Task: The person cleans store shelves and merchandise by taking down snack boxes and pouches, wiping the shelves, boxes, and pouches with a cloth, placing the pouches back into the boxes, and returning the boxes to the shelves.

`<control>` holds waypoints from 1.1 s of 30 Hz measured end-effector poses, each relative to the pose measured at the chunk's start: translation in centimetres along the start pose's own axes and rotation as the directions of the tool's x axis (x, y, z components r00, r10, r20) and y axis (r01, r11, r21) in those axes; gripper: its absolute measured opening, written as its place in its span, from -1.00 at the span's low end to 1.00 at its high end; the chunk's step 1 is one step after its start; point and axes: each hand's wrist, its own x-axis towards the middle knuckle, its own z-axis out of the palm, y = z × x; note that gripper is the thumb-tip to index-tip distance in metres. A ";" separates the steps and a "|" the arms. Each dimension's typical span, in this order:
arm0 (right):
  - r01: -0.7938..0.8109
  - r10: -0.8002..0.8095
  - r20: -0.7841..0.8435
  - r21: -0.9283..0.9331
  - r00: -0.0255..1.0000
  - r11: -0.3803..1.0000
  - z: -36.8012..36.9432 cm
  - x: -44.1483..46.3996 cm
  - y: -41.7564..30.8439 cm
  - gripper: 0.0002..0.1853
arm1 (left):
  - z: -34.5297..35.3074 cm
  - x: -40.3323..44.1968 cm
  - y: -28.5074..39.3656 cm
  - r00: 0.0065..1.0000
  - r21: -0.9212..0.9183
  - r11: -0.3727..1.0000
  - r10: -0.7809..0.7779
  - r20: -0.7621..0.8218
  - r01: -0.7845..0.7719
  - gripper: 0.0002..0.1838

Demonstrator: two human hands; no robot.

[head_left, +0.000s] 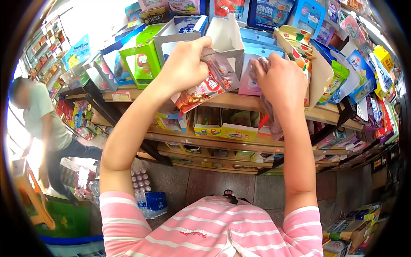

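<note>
My left hand (185, 64) is closed on the upper edge of a brown and red snack packet (218, 79), which hangs tilted over the front edge of the top shelf. My right hand (280, 81) is closed round a crumpled greyish cloth (267, 103) that dangles below the fingers in front of the shelf. Between the hands stand an open white display box (226, 38) and light blue and pink packs (250, 82). A green display box (144, 55) is left of my left hand. Beside my right hand is a cream box with a fruit print (317, 77).
Wooden shelves (235, 101) run across in front of me, with more boxed snacks on the lower tiers. At the left a person (47, 124) leans near an orange frame (36, 197). Bottled water packs (150, 203) and cartons (351, 229) stand on the floor.
</note>
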 end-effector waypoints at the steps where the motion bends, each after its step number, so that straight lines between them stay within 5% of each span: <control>1: -0.017 0.016 0.018 0.027 1.000 1.000 -0.2 0.0 0.4 -0.59 | -0.2 -0.1 -0.2 1.000 -0.014 1.000 -0.007 0.002 0.007 -0.73; 8: 0.026 -0.047 0.094 0.215 0.994 0.976 -2.0 -0.5 2.2 -0.56 | -2.2 -1.2 0.2 0.968 -0.180 0.955 -0.213 0.133 0.235 -0.55; 9: 0.018 -0.029 0.033 0.304 0.999 0.952 -2.3 -0.7 2.7 -0.53 | -2.1 -1.8 -0.7 0.994 -0.184 0.977 -0.106 0.024 0.109 -0.47; 12: -0.034 0.027 0.022 0.479 0.999 0.877 -3.6 -0.4 4.6 -0.55 | -2.8 -4.1 -1.8 0.972 -0.331 0.920 -0.232 -0.029 0.210 -0.46; 14: -0.118 0.027 0.134 0.738 0.991 0.664 -3.5 0.6 5.9 -0.69 | -2.9 -5.1 -2.1 0.964 -0.348 0.905 -0.266 -0.015 0.244 -0.45; 15: -0.310 0.014 0.325 0.885 0.945 0.349 -3.3 1.4 6.2 -0.81 | -2.9 -5.3 -1.9 0.957 -0.344 0.901 -0.288 -0.022 0.263 -0.48; 18: -0.310 -0.096 0.335 0.927 0.937 0.209 -3.9 4.3 6.3 -0.89 | -3.1 -5.0 -0.8 0.940 -0.320 0.892 -0.341 -0.013 0.319 -0.44; 19: -0.272 -0.158 0.299 0.946 0.941 0.175 -3.9 6.0 6.4 -0.85 | -3.0 -4.6 -0.3 0.969 -0.274 0.940 -0.234 -0.079 0.205 -0.40; 20: -0.261 -0.296 0.330 0.932 0.896 0.250 -4.8 8.3 6.9 -0.87 | -2.9 -4.4 0.0 0.983 -0.219 0.972 -0.121 -0.140 0.089 -0.36; 21: -0.228 -0.427 0.354 0.920 0.832 0.318 -5.7 10.7 7.4 -0.86 | -3.1 -4.0 -0.2 0.990 -0.292 0.949 -0.137 -0.033 0.121 -0.27; 22: -0.164 -0.314 0.315 0.890 0.896 0.425 -5.3 12.3 6.5 -0.87 | -2.8 -3.6 -0.4 0.990 -0.296 0.948 -0.137 -0.043 0.119 -0.27; 24: -0.384 -0.133 0.396 0.917 0.909 0.106 -5.7 14.6 0.5 -0.59 | -2.0 -2.7 -0.8 0.999 -0.214 0.977 -0.005 -0.050 -0.006 -0.31; 25: -0.431 0.070 0.425 0.885 0.902 0.178 -6.1 14.8 -3.1 -0.65 | -2.8 -2.3 -0.1 0.979 -0.145 0.973 -0.164 0.119 0.180 -0.43; 26: -0.487 0.273 0.424 0.841 0.864 0.236 -6.3 15.0 -5.4 -0.70 | -2.5 -2.4 -0.7 0.980 -0.149 0.973 -0.162 0.112 0.178 -0.43; 27: -0.481 0.271 0.417 0.843 0.868 0.242 -5.7 14.9 -5.4 -0.70 | -1.9 -2.4 -1.8 0.999 -0.084 0.996 -0.031 0.036 0.034 -0.47; 28: -0.346 0.016 0.394 0.785 0.919 0.514 -4.1 14.6 -4.9 -0.72 | -1.6 -2.4 -2.7 0.994 -0.010 0.994 0.107 -0.027 -0.107 -0.49; 30: 0.141 -0.457 0.473 0.562 0.753 0.815 -0.5 14.1 -3.2 -0.75 | -2.3 -2.4 -1.7 0.995 -0.138 0.986 0.095 0.025 -0.090 -0.46; 31: 0.488 -0.653 0.392 0.445 0.648 0.751 1.0 15.0 -2.1 -0.64 | -2.0 -2.2 -1.4 0.997 -0.157 0.985 0.077 0.013 -0.074 -0.45; 33: 0.650 -0.667 0.536 0.261 0.517 0.714 0.3 15.7 -2.8 -0.65 | -1.8 -2.0 -1.3 0.997 -0.198 0.977 0.082 -0.005 -0.081 -0.44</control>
